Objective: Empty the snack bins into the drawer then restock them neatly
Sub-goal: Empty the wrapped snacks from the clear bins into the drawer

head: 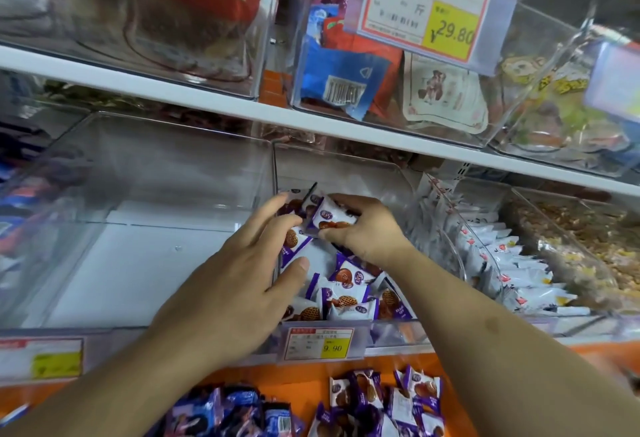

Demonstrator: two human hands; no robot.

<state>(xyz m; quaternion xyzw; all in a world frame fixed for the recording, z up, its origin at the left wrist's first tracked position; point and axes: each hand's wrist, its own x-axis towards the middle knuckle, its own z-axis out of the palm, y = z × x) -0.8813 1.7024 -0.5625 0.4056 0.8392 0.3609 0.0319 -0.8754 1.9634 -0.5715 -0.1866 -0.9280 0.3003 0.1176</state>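
Note:
Purple-and-white waffle snack packets (346,293) lie in a clear middle bin (381,173) on the lower shelf. My right hand (363,229) reaches into that bin and pinches one packet (332,217) near the back. My left hand (242,284) is beside it at the bin's left wall, fingers curled on other packets (294,241). The clear bin to the left (138,229) holds nothing. Below, an orange drawer (304,381) holds more purple packets (381,398) and dark blue packets (225,412).
A bin of white packets (502,256) stands right of the middle bin, then a bin of yellow snacks (581,239). The upper shelf (207,97) carries clear bins of mixed snacks and a 29.80 price tag (419,7). A 9.90 tag (320,343) hangs on the middle bin.

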